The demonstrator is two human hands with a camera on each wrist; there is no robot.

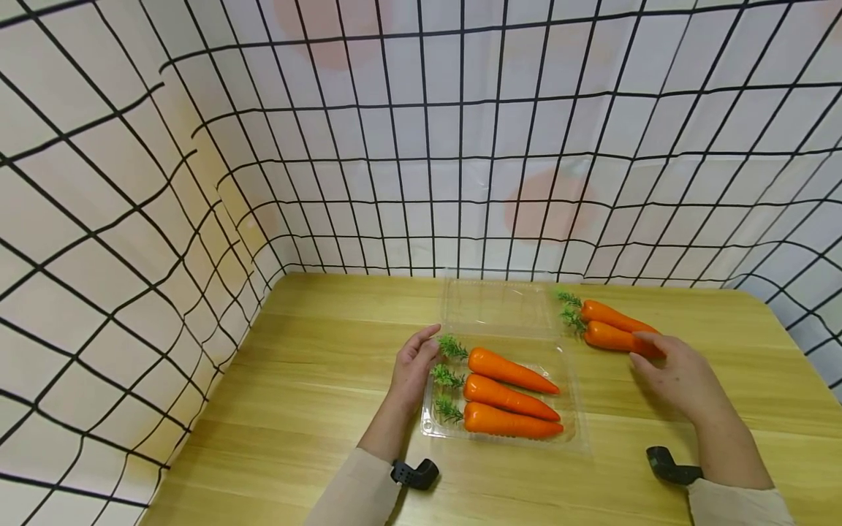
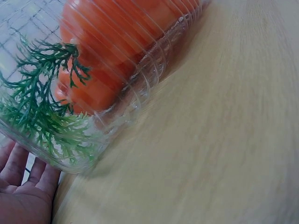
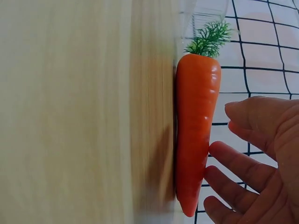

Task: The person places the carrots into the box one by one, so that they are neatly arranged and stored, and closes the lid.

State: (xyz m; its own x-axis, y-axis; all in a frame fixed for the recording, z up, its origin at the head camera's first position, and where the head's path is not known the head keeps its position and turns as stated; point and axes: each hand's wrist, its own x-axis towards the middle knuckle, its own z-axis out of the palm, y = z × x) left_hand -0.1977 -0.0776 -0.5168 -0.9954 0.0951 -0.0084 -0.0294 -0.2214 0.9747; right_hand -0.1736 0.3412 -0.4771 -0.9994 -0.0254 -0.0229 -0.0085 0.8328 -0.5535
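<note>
Three orange carrots with green tops lie side by side in a clear plastic clamshell box point(image 1: 574, 431); the nearest carrot point(image 1: 506, 421) is at its front side. My left hand point(image 1: 413, 369) is at the box's left end, its fingers point(image 2: 15, 163) extended against the plastic wall. To the right of the box lie two more carrots, a rear one point(image 1: 615, 315) and a front one point(image 1: 608, 336). Over the narrow end of the front carrot, my right hand point(image 1: 680, 376) has its fingers point(image 3: 240, 163) spread and slightly bent. The thumb stands apart from them, not closed round the carrot.
The box's transparent lid point(image 1: 496, 303) is folded back toward the rear wall. White cloth with a black grid point(image 1: 395, 131) encloses the back and sides of the wooden table point(image 1: 316, 394). Each wrist wears a black strap, such as the left strap point(image 1: 414, 473).
</note>
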